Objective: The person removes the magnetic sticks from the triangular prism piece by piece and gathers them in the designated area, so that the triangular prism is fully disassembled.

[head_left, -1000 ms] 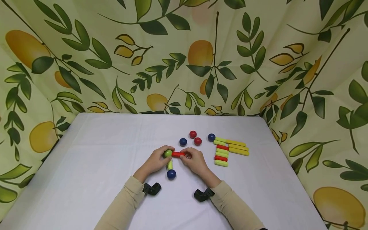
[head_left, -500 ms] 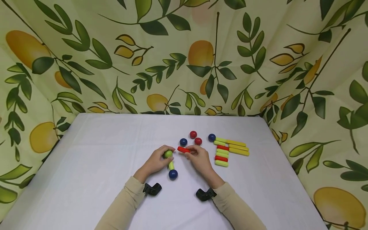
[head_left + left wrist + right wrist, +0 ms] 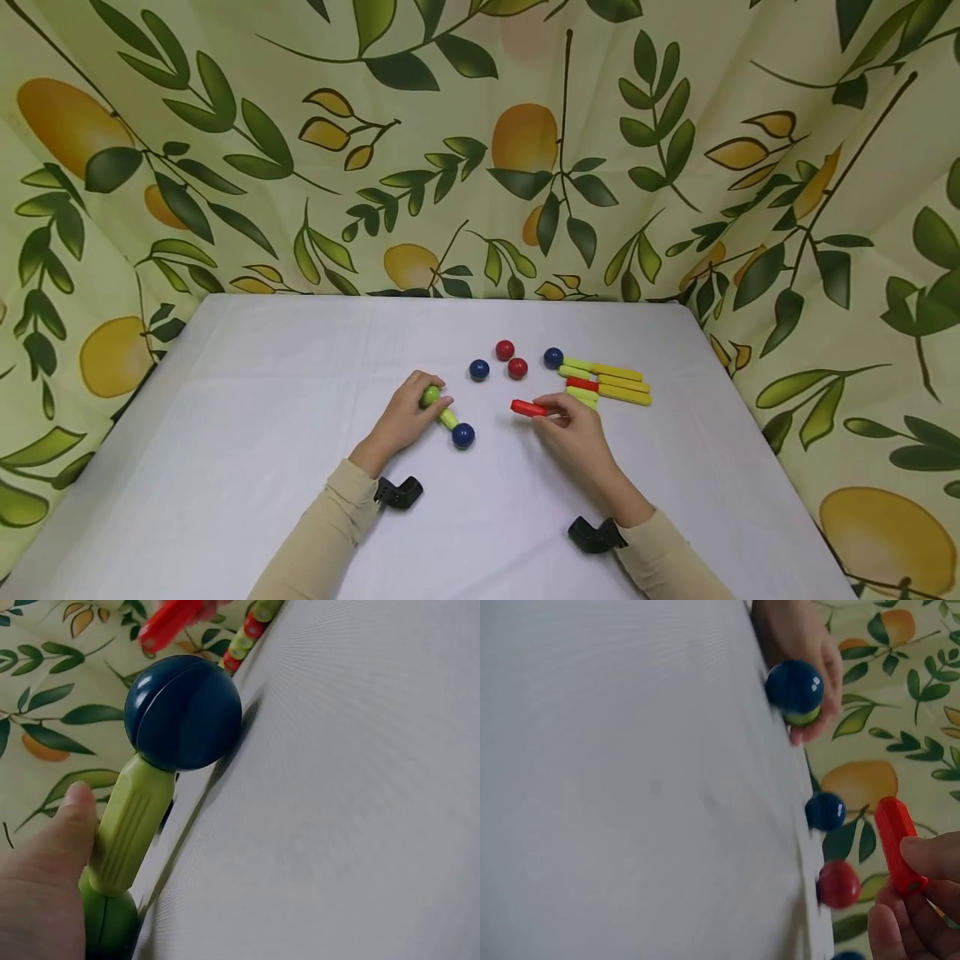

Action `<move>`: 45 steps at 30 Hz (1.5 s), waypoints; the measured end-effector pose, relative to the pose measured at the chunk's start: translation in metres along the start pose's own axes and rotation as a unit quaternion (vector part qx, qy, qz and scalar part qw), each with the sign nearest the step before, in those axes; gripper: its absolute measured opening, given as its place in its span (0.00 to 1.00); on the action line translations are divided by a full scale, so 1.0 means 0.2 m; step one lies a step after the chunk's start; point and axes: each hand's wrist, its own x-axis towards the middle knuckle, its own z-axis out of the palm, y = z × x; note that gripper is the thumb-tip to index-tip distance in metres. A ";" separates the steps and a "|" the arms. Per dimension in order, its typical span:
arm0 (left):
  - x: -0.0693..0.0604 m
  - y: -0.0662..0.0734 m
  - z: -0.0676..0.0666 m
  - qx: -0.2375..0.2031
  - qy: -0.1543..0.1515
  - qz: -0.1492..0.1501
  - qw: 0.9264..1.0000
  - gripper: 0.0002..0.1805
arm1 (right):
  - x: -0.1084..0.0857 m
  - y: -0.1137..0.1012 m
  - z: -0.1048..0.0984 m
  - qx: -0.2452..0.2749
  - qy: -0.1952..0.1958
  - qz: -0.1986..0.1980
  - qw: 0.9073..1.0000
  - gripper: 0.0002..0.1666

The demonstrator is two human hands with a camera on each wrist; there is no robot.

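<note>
In the head view, my left hand (image 3: pixel 401 414) grips a green ball (image 3: pixel 431 396). A light-green rod (image 3: pixel 448 418) runs from that ball to a dark-blue ball (image 3: pixel 463 436), the three joined in one piece. The left wrist view shows the rod (image 3: pixel 131 825) up close, my thumb alongside it. My right hand (image 3: pixel 581 437) pinches a short red rod (image 3: pixel 528 408) by one end between thumb and fingers, above the cloth and apart from the joined piece. In the right wrist view the red rod (image 3: pixel 897 844) points away from the fingertips.
Two red balls (image 3: pixel 517 367) and a blue ball (image 3: pixel 479 370) lie loose behind my hands. At the right, another blue ball (image 3: pixel 553 358) lies beside rows of light-green rods and yellow rods (image 3: pixel 626 397), with a red rod (image 3: pixel 582 384) among them; my right hand hides part.
The red rod has come away from the green ball and moved right with my right hand. My left hand has turned the joined piece, its blue end swinging right and up.
</note>
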 end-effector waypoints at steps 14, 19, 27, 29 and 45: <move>-0.01 -0.05 -0.09 -0.047 -0.071 0.047 0.995 0.26 | -0.16 0.20 -0.16 -0.127 0.050 -0.010 0.991 0.15; 0.00 -0.06 -0.08 -0.036 -0.073 0.053 0.995 0.24 | -0.16 0.23 -0.17 -0.161 0.082 -0.021 0.983 0.15; 0.00 -0.05 -0.06 -0.025 -0.062 0.056 0.996 0.21 | -0.15 0.23 -0.17 -0.182 0.121 -0.040 0.975 0.19; 0.01 -0.05 -0.06 -0.023 -0.063 0.048 0.997 0.18 | -0.15 0.20 -0.16 -0.173 0.126 -0.055 0.975 0.21; 0.00 -0.05 -0.04 -0.052 -0.071 0.038 0.995 0.10 | 0.09 -0.14 0.15 -0.028 -0.123 -0.013 0.992 0.20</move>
